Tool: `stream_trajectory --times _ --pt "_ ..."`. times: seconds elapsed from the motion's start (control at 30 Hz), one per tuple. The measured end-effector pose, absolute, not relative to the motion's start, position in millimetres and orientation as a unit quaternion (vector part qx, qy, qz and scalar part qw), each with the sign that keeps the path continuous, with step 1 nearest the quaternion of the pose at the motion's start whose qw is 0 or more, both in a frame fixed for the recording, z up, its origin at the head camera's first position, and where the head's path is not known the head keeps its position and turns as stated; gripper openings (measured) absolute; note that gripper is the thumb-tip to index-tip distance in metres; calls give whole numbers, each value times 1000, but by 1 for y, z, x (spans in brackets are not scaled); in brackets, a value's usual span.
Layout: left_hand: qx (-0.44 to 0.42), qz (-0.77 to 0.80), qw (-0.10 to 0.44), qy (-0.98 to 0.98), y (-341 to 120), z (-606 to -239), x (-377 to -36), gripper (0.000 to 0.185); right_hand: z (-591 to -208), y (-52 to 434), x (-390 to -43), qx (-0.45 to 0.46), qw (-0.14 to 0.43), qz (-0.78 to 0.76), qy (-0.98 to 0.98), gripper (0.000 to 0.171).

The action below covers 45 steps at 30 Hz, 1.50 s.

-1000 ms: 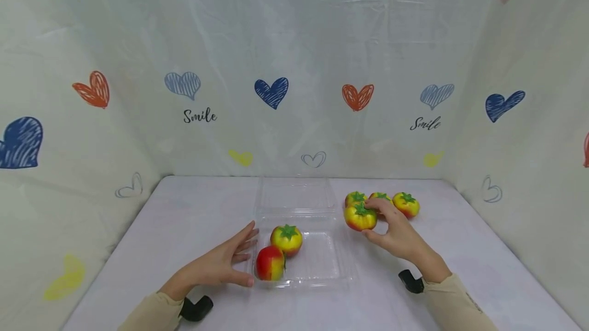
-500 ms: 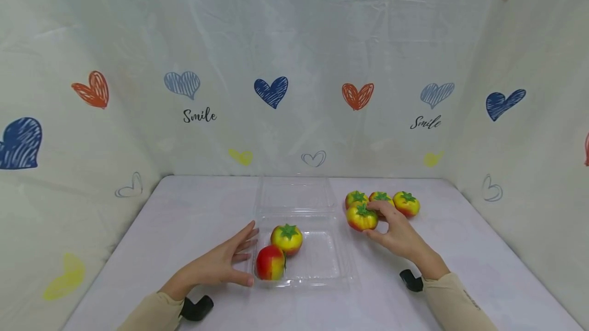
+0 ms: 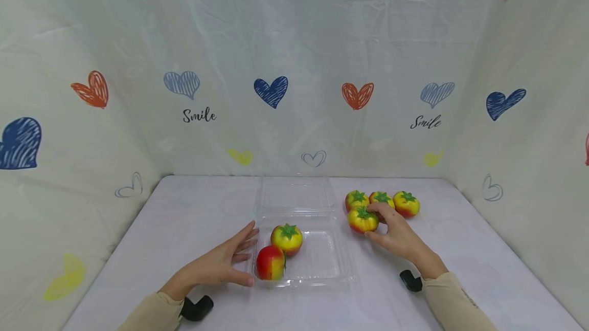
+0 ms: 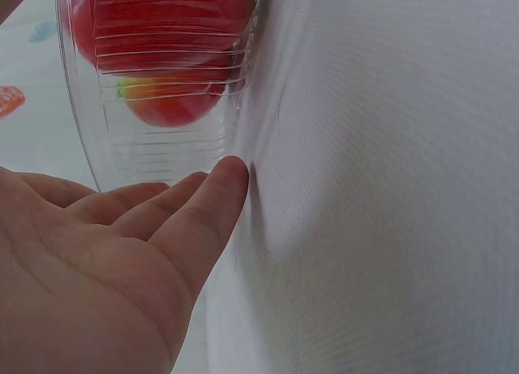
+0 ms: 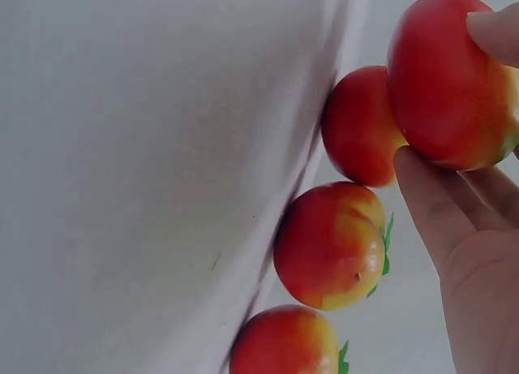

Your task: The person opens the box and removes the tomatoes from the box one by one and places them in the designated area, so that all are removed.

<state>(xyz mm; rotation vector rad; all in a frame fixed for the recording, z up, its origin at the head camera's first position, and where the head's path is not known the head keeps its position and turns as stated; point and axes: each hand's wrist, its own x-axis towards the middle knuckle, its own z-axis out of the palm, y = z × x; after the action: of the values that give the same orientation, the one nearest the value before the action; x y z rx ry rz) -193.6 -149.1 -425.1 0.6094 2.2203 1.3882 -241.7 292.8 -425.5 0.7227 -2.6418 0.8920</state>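
Note:
My right hand (image 3: 400, 236) pinches a yellow-and-red tomato (image 3: 363, 220) with a green star-shaped top, thumb on one side and fingers on the other. In the right wrist view this held tomato (image 5: 446, 82) hangs above the table, overlapping another one behind it. To the left, a clear plastic clamshell box (image 3: 317, 257) lies with its lid (image 3: 296, 193) folded back. Two tomatoes sit at its left side, one upright (image 3: 287, 239) and one tipped over (image 3: 270, 263). My left hand (image 3: 216, 264) is spread beside the box, fingertips right at its left wall (image 4: 154, 159).
Three more tomatoes stand in a row at the back right: one behind the held tomato (image 3: 356, 198), a middle one (image 3: 382, 197) and a right one (image 3: 407, 204). A heart-printed curtain (image 3: 303, 39) closes off the back and sides of the white table (image 3: 198, 208).
The held tomato has shifted slightly right and a little toward me with my right hand. My left hand and the box have stayed put.

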Motion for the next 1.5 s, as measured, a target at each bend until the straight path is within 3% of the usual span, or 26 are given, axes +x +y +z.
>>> stream_trajectory --times 0.9,1.5 --pt "221 502 224 806 -149 -425 -192 114 -429 294 -243 215 32 302 -928 52" --pt "230 502 221 804 -150 -425 -193 113 -426 295 -241 192 16 291 -937 56"
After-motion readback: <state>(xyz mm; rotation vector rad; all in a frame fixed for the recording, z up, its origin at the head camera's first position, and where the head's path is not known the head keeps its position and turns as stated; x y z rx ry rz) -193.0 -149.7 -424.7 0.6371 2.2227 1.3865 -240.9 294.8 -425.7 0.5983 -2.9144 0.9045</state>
